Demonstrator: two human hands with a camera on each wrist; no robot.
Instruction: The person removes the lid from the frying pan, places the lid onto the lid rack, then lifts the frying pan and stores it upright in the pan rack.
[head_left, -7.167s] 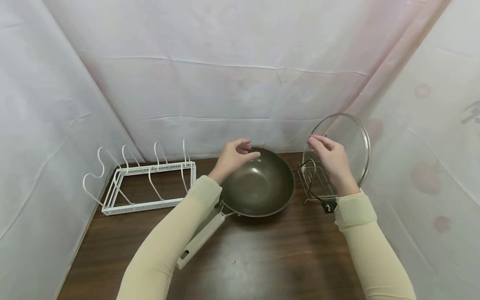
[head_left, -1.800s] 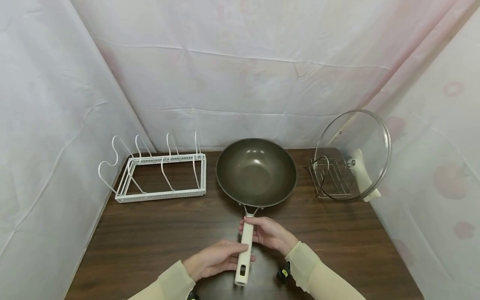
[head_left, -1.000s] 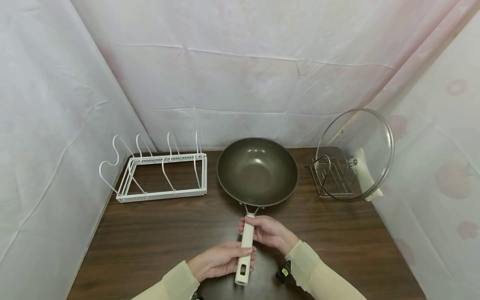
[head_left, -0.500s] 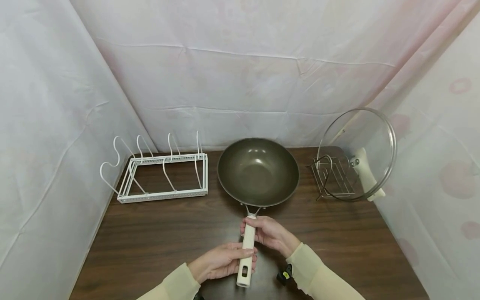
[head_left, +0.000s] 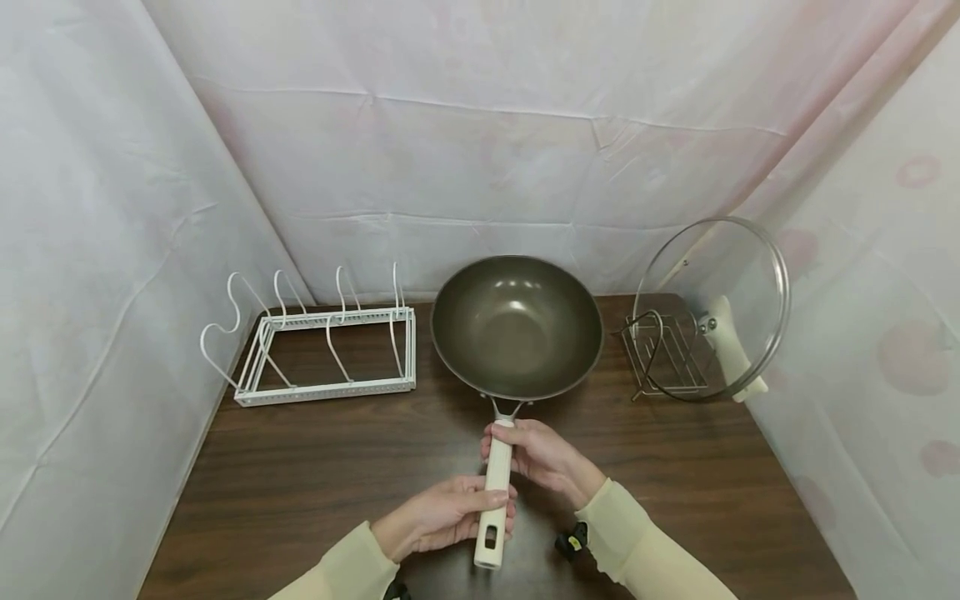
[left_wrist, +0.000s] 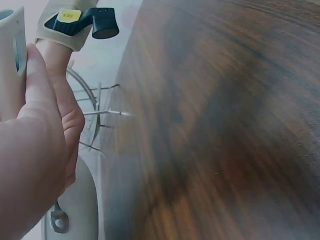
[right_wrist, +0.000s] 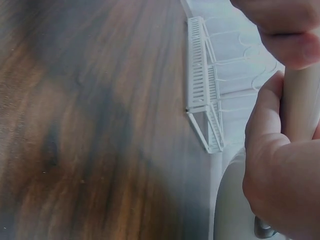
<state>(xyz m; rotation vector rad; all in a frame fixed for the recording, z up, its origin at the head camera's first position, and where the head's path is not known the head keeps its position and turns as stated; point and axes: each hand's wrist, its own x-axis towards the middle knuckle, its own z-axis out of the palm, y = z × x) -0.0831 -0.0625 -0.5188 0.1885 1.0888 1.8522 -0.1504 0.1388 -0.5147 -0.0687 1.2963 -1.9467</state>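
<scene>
A wok (head_left: 517,329) with a dark inside and a long cream handle (head_left: 497,479) is in the middle of the head view, its handle toward me. My right hand (head_left: 551,458) grips the handle close to the bowl. Lower down, near the slotted end, my left hand (head_left: 446,515) grips it too, thumb on top. The wrist views show the wok's pale outer side (left_wrist: 82,210) past the hands. The wok looks raised a little off the table; how high I cannot tell.
On the left stands a white wire pan rack (head_left: 326,387). A glass lid (head_left: 780,292) with a cream handle stands upright in a small metal rack (head_left: 675,387) at right. Pale curtains (head_left: 480,167) hang round the brown wooden table (head_left: 360,475).
Both hands went from apart above the wok and beside the lid to the handle, which now points toward me. In the last half second the wok has risen and moved slightly away.
</scene>
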